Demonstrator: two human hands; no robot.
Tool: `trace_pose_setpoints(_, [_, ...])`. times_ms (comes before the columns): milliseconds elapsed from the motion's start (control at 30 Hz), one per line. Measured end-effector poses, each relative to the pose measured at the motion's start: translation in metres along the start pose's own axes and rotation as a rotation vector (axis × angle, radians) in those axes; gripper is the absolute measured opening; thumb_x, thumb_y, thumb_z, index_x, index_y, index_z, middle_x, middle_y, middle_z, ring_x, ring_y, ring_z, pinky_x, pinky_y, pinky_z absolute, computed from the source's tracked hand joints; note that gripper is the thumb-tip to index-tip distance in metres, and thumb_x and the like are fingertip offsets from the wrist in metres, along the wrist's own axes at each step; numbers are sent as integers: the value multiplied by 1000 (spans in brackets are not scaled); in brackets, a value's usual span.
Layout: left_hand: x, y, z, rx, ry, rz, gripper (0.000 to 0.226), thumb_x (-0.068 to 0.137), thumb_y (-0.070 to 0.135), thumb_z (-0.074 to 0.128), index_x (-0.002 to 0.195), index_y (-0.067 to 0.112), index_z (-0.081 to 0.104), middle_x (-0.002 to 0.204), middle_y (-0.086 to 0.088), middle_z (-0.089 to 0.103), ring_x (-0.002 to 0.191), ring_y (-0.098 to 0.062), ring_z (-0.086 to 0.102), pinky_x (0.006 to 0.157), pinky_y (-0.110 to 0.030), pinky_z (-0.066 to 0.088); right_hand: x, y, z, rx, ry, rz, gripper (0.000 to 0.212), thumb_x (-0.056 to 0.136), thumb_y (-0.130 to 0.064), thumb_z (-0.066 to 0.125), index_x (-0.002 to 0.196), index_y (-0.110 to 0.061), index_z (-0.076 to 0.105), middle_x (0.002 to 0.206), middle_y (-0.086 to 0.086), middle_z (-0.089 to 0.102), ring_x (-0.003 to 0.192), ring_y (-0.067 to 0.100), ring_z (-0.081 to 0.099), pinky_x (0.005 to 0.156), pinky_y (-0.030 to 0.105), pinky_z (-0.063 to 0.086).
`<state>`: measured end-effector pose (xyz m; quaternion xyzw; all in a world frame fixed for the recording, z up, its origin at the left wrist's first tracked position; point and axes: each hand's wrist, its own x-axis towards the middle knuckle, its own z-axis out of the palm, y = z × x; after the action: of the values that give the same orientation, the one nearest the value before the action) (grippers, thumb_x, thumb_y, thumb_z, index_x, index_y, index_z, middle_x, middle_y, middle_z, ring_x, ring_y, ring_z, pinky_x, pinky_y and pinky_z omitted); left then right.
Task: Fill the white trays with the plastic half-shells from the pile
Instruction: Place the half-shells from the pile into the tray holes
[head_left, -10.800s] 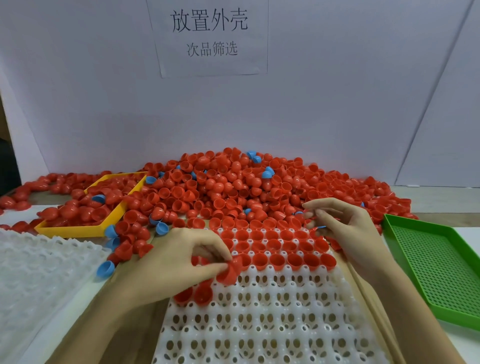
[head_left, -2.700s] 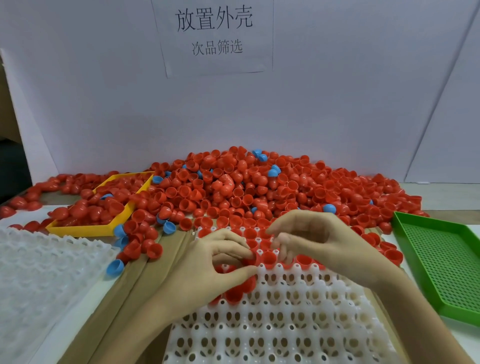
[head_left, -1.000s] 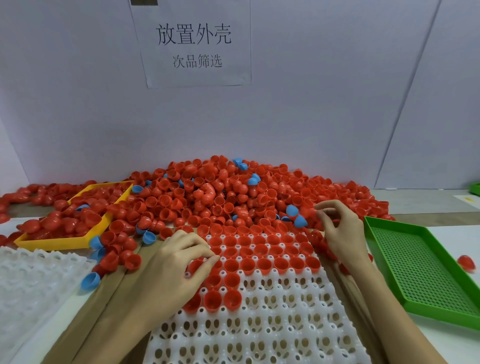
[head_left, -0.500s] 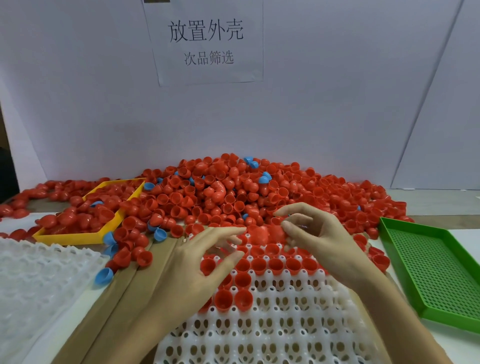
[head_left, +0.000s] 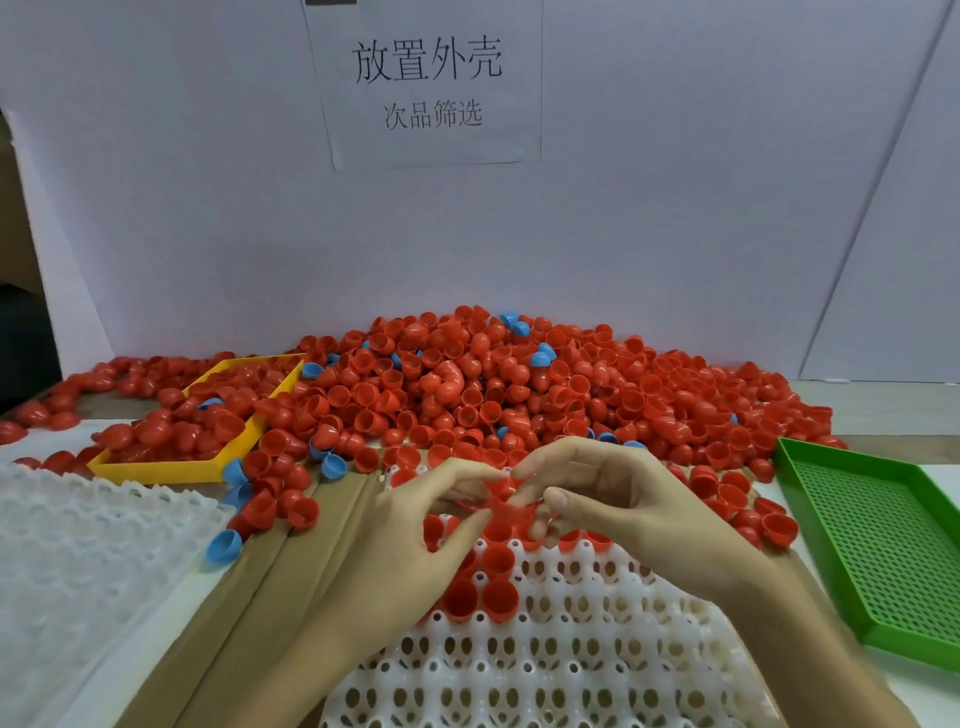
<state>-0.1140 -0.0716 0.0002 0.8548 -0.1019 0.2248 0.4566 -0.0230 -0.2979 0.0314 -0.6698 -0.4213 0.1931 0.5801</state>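
A big pile of red half-shells (head_left: 509, 395), with a few blue ones mixed in, lies at the back of the table. In front of it sits a white tray (head_left: 566, 654) whose far rows hold red shells (head_left: 498, 600) open side up. My left hand (head_left: 415, 540) and my right hand (head_left: 623, 499) meet over the tray's far rows. Both pinch a red half-shell (head_left: 506, 506) between their fingertips. The hands hide part of the filled rows.
A yellow tray (head_left: 171, 470) with red shells sits at the back left. A second white tray (head_left: 78, 561) lies at the left edge. A green perforated tray (head_left: 883, 540) stands at the right. Loose red and blue shells (head_left: 223, 545) lie on brown cardboard (head_left: 260, 597).
My right hand came from the pile's right side to the middle with a red shell. My left hand rose from the tray's rows and now meets it on that shell.
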Motion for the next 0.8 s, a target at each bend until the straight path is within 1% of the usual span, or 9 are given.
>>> trace_pose_setpoints(100, [-1,0,2,-15,-9,8,33,94,11,72,118,35,71,104,22,73,106,-2,69,92,-12,50,1,1,0,14,-2,-26,24,108,-10,56,130,-9,68,125,13,74,103,33,74,91,36,60])
trace_pose_setpoints(200, [0,2,2,-75,14,-23,30,93,17,74,115,37,72,95,14,75,99,-8,71,88,-13,50,0,1,-3,-6,126,-31,23,107,-12,59,127,-12,70,126,10,74,101,33,74,89,37,61])
trace_pose_setpoints(300, [2,2,1,-155,32,-37,27,93,22,75,116,36,71,86,4,75,91,-16,71,89,-19,51,-1,2,-7,-84,223,-4,19,103,-17,65,120,-20,74,117,4,76,95,26,75,88,34,61])
trace_pose_setpoints(433, [2,1,-2,-190,16,-26,26,92,28,74,116,38,71,87,2,76,94,-17,72,92,-23,52,0,3,-4,-115,135,51,18,101,-21,70,118,-23,76,112,3,76,95,26,75,89,37,62])
trace_pose_setpoints(500, [1,1,-1,-162,51,-16,24,90,36,76,113,40,71,85,8,78,93,-14,74,93,-30,52,1,4,1,-134,78,52,20,101,-23,71,120,-22,75,115,3,76,100,30,74,93,40,61])
trace_pose_setpoints(567, [1,2,0,-137,74,-16,25,87,42,78,111,42,71,86,14,78,94,-10,74,96,-33,49,3,5,5,-144,25,41,23,101,-21,71,123,-19,74,119,4,76,104,29,74,94,39,61])
trace_pose_setpoints(633, [0,3,1,-151,53,-14,25,87,42,78,111,43,71,92,16,78,101,-4,73,98,-27,47,4,6,6,-131,1,39,25,100,-18,71,125,-15,73,121,4,76,107,26,74,94,37,61])
trace_pose_setpoints(733, [-1,7,2,-152,-14,8,25,91,39,75,116,42,71,102,20,77,111,2,68,100,-10,41,3,7,5,-119,18,55,23,98,-16,73,121,-15,75,118,2,77,106,22,75,92,27,59])
trace_pose_setpoints(800, [-3,8,3,-94,-25,40,28,90,36,76,117,39,71,102,21,76,111,2,68,101,-7,39,1,7,0,-117,6,77,21,97,-15,75,118,-17,76,116,3,78,106,23,76,94,26,58])
